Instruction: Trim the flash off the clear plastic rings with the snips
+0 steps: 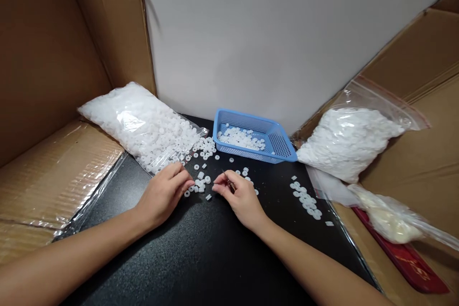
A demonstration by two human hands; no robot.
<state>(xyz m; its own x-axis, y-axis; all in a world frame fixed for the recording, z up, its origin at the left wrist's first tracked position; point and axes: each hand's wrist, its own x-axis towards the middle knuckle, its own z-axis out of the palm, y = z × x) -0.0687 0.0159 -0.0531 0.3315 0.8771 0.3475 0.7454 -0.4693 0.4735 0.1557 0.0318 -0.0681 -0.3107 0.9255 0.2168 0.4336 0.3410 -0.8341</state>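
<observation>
My left hand is pinched closed at the left edge of a small pile of white plastic pieces; what its fingertips hold is too small to make out. Just right of that pile, my right hand has its fingers closed around a thin dark pointed tool. Loose white rings spill from the open end of a clear bag at the left. Several white pieces lie behind and partly hidden by my right hand.
A blue basket with white pieces inside stands at the back. White discs lie on the black table at the right. Beyond them are a filled zip bag, a smaller bag and a red item. Cardboard flanks the table.
</observation>
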